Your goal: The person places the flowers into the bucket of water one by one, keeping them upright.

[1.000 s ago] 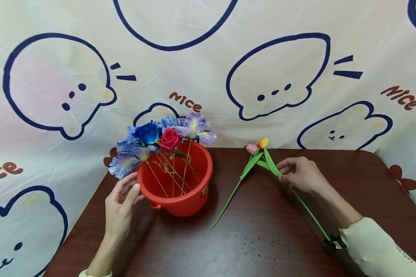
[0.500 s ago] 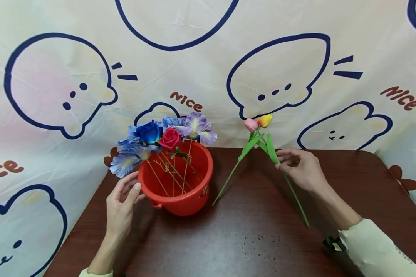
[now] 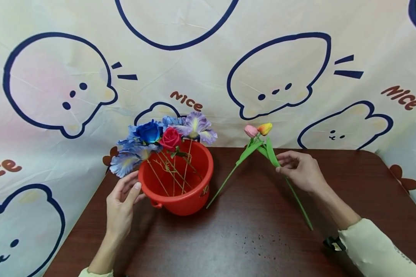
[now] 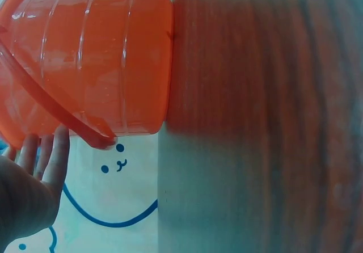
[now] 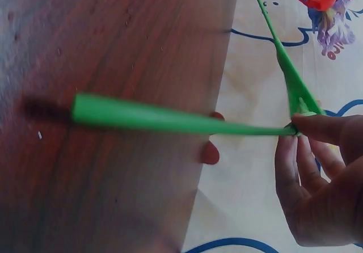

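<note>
In the head view a red bucket (image 3: 180, 204) stands at the left of the table, with several artificial flowers in it: a blue rose (image 3: 149, 132), a pinkish-red rose (image 3: 170, 139) and a pale purple iris (image 3: 195, 127) among them. My left hand (image 3: 119, 209) touches the bucket's left side below the rim; its fingers look straight in the left wrist view. Right of the bucket, my right hand (image 3: 303, 171) pinches a green tulip stem (image 5: 187, 122) between thumb and fingers. Two tulip heads, pink (image 3: 251, 131) and yellow-orange (image 3: 265, 129), stand close together, their leaves crossing and stems spreading apart.
The dark brown table (image 3: 201, 250) has small specks or droplets (image 3: 260, 246) near its middle. A cartoon-printed cloth (image 3: 270, 69) hangs right behind its back edge. The bucket's handle (image 4: 57, 102) hangs down its side.
My right hand has raised the tulips from the table, then lowered them slightly. The other stem's lower end has swung left toward the bucket. The left hand and bucket have barely moved.
</note>
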The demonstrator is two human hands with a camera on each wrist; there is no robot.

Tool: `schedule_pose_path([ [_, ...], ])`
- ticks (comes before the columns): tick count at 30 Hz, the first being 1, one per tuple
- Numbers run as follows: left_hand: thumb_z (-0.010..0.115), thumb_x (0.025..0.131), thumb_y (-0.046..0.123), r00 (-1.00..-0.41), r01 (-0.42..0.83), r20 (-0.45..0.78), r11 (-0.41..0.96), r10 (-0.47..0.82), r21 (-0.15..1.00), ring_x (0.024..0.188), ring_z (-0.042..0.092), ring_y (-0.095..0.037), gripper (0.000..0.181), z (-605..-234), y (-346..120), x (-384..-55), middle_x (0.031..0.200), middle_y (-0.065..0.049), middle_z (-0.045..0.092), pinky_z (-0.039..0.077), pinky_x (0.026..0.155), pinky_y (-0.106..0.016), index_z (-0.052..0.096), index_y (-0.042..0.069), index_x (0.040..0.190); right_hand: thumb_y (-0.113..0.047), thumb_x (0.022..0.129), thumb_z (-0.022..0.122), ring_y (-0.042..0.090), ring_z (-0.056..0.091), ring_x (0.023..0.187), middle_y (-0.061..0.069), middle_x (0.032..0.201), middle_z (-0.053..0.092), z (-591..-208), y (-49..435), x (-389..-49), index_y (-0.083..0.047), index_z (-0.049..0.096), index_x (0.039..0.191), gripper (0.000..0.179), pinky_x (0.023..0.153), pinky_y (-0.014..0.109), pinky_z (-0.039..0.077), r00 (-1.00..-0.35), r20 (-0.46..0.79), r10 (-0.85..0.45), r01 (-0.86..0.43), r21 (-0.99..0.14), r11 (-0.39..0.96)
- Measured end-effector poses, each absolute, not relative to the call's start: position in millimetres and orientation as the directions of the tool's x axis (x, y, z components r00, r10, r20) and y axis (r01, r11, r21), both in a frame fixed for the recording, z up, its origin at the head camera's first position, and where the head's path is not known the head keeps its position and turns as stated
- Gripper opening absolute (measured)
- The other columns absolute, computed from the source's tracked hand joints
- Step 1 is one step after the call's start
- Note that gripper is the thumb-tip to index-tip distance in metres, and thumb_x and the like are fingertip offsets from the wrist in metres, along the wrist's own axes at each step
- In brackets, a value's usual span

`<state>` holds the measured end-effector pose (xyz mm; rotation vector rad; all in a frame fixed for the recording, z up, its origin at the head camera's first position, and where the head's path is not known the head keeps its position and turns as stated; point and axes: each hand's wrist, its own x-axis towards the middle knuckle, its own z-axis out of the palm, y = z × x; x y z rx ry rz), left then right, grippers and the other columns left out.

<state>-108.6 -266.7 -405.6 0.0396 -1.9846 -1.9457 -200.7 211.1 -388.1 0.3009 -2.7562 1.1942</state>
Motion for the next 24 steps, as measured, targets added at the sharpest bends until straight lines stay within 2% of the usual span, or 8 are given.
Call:
schedule_pose_path([
  [9,0.056,0.100,0.006,-0.930,0.246,0.251,0.053,-0.267,0.968,0.096,0.072,-0.015,0.040,-406,-266,-108,0.124,-0.005,0.067,0.060,0.079,-0.030,0.052,0.001,0.139,-0.010,0.087,0.076,0.023,0.067,0.079,0.010,0.093,0.074,-386,219,-203,-0.010,0.071,0.111,0.024,0.054,0.027,0.054,-0.981,0.177,-0.084,-0.183,-0.676,0.713],
  [24,0.056,0.100,0.008,-0.932,0.232,0.241,0.066,-0.270,0.970,0.097,0.072,-0.014,0.039,-405,-266,-108,0.125,-0.004,0.067,0.060,0.079,-0.028,0.053,0.004,0.139,-0.012,0.087,0.073,0.020,0.065,0.078,0.010,0.100,0.072,-406,231,-208,-0.010,0.069,0.115,0.029,0.059,0.028,0.051,-0.998,-0.014,-0.059,-0.034,-0.676,0.736],
])
